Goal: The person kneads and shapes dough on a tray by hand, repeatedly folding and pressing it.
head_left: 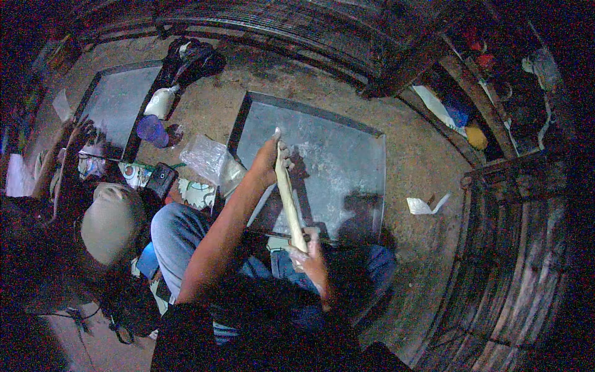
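Observation:
A long, pale rope of dough (288, 201) stretches at a slant between my two hands, above a shallow metal tray (347, 167). My left hand (270, 160) is closed round its far upper end, with the thumb pointing up. Its near, lower end is gripped by my right hand (311, 255), close to my knees and slightly blurred. White, floury smudges mark the tray's grey bottom, where shadows of my arms and the dough fall. A clear plastic bag (204, 156) lies against the tray's left side.
Another person's hands (80, 135) are at a second metal tray (121, 93) on the left. Between the trays stand a bag of white powder (161, 103), purple cups (152, 130) and a dark phone (162, 180). A paper scrap (427, 205) lies right, near a slatted wooden structure (514, 266).

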A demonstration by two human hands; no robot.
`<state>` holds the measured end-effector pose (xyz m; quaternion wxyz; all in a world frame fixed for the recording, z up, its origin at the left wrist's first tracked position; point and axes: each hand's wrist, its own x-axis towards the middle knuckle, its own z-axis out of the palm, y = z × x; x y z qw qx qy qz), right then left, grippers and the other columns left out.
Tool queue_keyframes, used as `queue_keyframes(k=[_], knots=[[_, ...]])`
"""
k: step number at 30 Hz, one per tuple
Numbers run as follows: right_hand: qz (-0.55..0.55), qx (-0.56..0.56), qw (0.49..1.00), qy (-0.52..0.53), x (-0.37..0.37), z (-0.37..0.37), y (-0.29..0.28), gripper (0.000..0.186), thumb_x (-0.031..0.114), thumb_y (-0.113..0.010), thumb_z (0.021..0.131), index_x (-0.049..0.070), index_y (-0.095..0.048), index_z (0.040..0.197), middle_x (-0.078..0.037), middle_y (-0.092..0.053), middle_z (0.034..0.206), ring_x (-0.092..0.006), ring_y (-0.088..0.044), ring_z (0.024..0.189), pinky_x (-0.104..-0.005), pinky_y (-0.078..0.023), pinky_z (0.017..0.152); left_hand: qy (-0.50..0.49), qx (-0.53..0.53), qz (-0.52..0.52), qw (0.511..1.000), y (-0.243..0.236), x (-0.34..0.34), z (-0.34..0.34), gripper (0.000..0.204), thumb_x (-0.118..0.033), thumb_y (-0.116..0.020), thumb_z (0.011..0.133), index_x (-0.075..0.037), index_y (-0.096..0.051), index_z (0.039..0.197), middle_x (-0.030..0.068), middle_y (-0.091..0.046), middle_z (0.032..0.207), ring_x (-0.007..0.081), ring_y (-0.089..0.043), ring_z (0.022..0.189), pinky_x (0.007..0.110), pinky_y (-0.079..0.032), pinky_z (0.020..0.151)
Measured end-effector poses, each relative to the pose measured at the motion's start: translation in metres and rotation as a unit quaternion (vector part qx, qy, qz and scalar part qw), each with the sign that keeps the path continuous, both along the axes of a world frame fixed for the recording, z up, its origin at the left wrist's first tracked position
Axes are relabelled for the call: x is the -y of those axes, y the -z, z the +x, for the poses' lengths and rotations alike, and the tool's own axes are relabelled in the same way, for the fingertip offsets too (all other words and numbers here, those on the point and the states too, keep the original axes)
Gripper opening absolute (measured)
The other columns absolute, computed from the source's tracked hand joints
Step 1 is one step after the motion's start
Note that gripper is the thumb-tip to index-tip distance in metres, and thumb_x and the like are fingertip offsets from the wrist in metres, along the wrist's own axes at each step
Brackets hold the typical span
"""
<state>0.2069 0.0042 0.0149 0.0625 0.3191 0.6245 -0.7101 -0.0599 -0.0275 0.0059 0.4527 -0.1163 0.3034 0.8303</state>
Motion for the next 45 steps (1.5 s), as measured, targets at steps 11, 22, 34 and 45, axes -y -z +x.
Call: queue_keyframes(k=[11, 22, 34, 45], knots=[[0.155, 0.065, 0.983, -0.075, -0.054, 0.037, -0.023, 0.026, 0.019, -0.062, 0.084, 0.005, -0.050, 0.103, -0.007, -0.060, 0.078, -0.0150, -0.054, 0.056, -0.0295, -0.044, 0.049, -0.190, -0.123, -0.036, 0.973, 0.012, 0.026, -0.058, 0.035, -0.043, -0.058, 0.089, -0.014, -0.045, 0.074, -0.0024, -0.040, 0.058, 0.0120, -0.040, 0.048, 0.028, -0.037, 0.045], [0.384, 0.184, 0.904, -0.022, -0.114, -0.083, -0.075, 0.031, 0.031, -0.052, 0.087, 0.008, -0.059, 0.107, -0.015, -0.064, 0.087, -0.0280, -0.062, 0.074, -0.0370, -0.050, 0.064, 0.334, -0.490, -0.166, 0.788, 0.007, -0.017, 0.012, 0.072, -0.062, -0.034, 0.091, 0.002, -0.064, 0.084, 0.0124, -0.066, 0.072, 0.0237, -0.063, 0.063, 0.035, -0.052, 0.067], [0.470, -0.210, 0.827, -0.225, -0.072, -0.061, -0.047, 0.043, -0.003, -0.076, 0.066, 0.003, -0.062, 0.106, -0.012, -0.058, 0.096, -0.0263, -0.062, 0.091, -0.0324, -0.050, 0.076, 0.069, -0.144, -0.046, 0.986, 0.012, -0.020, 0.024, 0.040, -0.042, -0.044, 0.096, -0.006, -0.056, 0.107, 0.0117, -0.063, 0.088, 0.0238, -0.064, 0.077, 0.034, -0.055, 0.070], [0.540, -0.291, 0.724, -0.317, -0.102, -0.123, -0.113, 0.044, 0.009, -0.083, 0.055, 0.003, -0.062, 0.093, -0.010, -0.058, 0.105, -0.0284, -0.059, 0.100, -0.0374, -0.049, 0.085, 0.185, -0.143, 0.091, 0.968, -0.017, -0.024, 0.042, 0.092, -0.075, -0.019, 0.086, 0.001, -0.035, 0.136, 0.0150, -0.057, 0.119, 0.0266, -0.061, 0.099, 0.037, -0.052, 0.083]])
